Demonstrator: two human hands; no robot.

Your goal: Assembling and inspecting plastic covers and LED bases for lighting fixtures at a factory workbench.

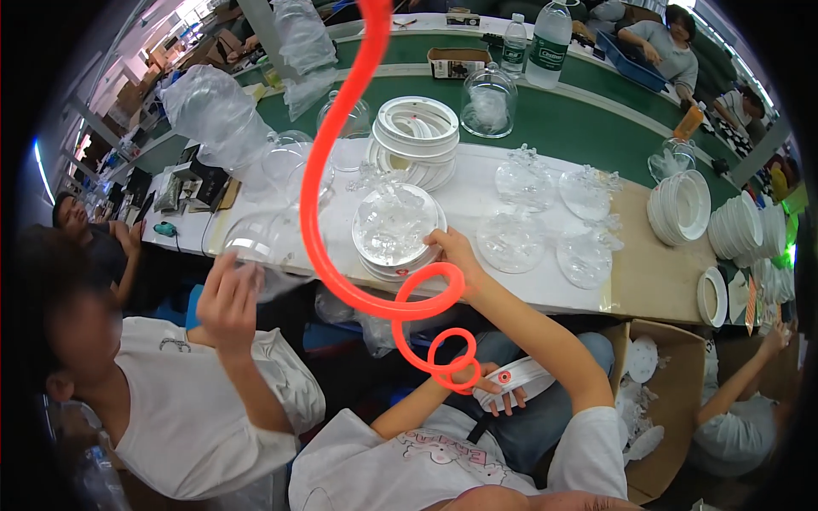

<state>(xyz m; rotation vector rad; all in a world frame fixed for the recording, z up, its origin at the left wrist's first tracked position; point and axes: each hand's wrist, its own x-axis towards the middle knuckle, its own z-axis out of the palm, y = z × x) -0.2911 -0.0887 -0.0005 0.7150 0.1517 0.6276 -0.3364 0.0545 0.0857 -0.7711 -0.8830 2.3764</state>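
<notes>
While the right hand [453,249] stretches forward over the surface [503,285], its fingers [436,241] lie bent on the near rim of the top white disc [396,228], which carries a clear, crystal-like plastic insert. They touch the rim, but I cannot tell whether they are pinching it or just resting. That disc sits on a short stack of the same discs, near the front edge of the surface and left of centre.

The left hand [492,387] is down at the lap, fingers wrapped round a white ring [521,375] with a small red dot, a firm closed hold.

An orange coiled hose [341,162] hangs from above, crossing in front of the disc stack and looping past both hands.

Right of the stack, clear plastic ornaments [545,213] are spread across the surface. Behind it stands a taller pile of white rings [417,136], and a glass dome [488,102] stands on the green belt [579,128]. Stacked white plates [682,204] sit at the far right. A cardboard box [673,400] stands on the floor at the right.

To the left, a co-worker's hand [226,298] is raised to a clear dome [260,234].
</notes>
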